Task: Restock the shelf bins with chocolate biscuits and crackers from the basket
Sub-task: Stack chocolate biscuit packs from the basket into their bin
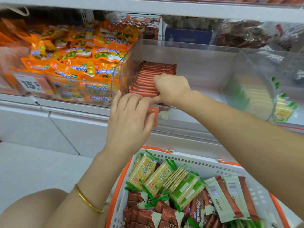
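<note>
While the chocolate biscuits [153, 71] are standing on edge in one row along the left side of the clear bin [197, 63], the right hand [171, 88] is curling its fingers over the front packets and gripping them. The left hand [130, 116] is lying with straight, open fingers against the bin's front lip. The row is probably being squared up, so a fresh handful is needed next from the basket [197, 163] below the bin. A dozen or more packets are showing in the row. At least four crackers [158, 176] and some six biscuit packets are lying in the basket.

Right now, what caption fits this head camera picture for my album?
Left hand and right hand tidy brown biscuit packs in a clear bin above the basket.
</note>
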`<state>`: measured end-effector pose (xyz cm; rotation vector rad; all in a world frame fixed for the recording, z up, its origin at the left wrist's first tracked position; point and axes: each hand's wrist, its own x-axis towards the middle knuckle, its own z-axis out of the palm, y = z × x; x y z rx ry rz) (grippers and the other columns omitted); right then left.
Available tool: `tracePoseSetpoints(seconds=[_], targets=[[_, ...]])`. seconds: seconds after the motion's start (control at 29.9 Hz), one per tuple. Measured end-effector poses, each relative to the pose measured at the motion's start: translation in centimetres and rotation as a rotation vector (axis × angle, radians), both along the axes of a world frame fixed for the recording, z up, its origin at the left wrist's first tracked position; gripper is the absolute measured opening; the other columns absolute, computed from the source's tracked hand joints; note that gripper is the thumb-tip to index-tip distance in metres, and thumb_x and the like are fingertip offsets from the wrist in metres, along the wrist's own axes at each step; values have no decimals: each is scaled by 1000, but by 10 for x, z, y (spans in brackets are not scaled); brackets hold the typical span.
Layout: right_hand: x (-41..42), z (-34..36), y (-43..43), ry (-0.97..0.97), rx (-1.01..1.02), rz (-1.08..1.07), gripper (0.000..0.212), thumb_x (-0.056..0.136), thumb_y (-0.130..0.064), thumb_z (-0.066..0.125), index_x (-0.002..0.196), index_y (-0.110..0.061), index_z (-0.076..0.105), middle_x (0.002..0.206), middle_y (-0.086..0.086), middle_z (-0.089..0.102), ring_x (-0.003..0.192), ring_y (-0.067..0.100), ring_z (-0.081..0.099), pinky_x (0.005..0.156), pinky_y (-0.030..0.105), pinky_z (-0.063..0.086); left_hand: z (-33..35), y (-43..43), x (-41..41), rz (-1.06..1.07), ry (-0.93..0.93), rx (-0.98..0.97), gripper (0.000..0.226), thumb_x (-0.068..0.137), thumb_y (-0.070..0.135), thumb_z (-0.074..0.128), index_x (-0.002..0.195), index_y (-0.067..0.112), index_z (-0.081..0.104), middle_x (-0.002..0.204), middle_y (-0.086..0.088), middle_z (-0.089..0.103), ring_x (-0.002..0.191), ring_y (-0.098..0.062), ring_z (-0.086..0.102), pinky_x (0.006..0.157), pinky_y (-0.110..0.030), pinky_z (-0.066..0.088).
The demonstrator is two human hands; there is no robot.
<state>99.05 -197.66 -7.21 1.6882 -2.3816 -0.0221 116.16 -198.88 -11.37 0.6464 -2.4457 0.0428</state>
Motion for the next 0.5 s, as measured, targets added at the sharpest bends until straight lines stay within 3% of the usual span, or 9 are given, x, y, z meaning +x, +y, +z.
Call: tracePoseSetpoints(seconds=[0.1, 0.23, 0.33, 0.4, 0.5], targets=[[4, 9, 8, -59, -56, -13, 52, 82, -56, 62, 107, -13, 48, 111, 8, 56, 100, 30, 57, 67, 35, 38, 0, 0, 1, -21, 23, 6, 38, 86, 32, 46, 115, 12, 61, 109, -5, 62, 115, -28, 50, 113, -45, 17], [24, 36, 61, -236, -339, -54, 30, 83, -41, 66, 94, -20, 47, 95, -1, 55, 88, 24, 55, 71, 35, 41, 6, 16, 7, -135, 196, -52, 32, 87, 19, 51, 114, 7, 64, 118, -8, 62, 121, -29, 50, 113, -46, 23], [43, 29, 129, -482, -487, -21, 25, 80, -29, 69, 82, -25, 45, 71, -11, 48, 70, 14, 47, 66, 34, 39, 0, 46, 13, -250, 255, -90, 25, 84, 11, 56, 106, 7, 68, 111, -4, 66, 106, -29, 54, 93, -40, 38], [43, -2, 167, -576, -375, -57, 23, 80, -25, 69, 80, -26, 46, 67, -10, 49, 65, 10, 47, 63, 34, 40, -16, 66, 15, -323, 161, -17, 24, 82, 10, 56, 104, 9, 68, 106, -2, 67, 101, -26, 52, 83, -39, 40], [24, -66, 204, -644, 37, -204, 15, 86, -20, 64, 81, -25, 51, 68, -12, 51, 68, 12, 52, 65, 31, 42, -47, 88, 9, -423, -88, 77, 26, 85, 17, 46, 100, 12, 66, 102, 0, 66, 99, -24, 51, 77, -39, 44]])
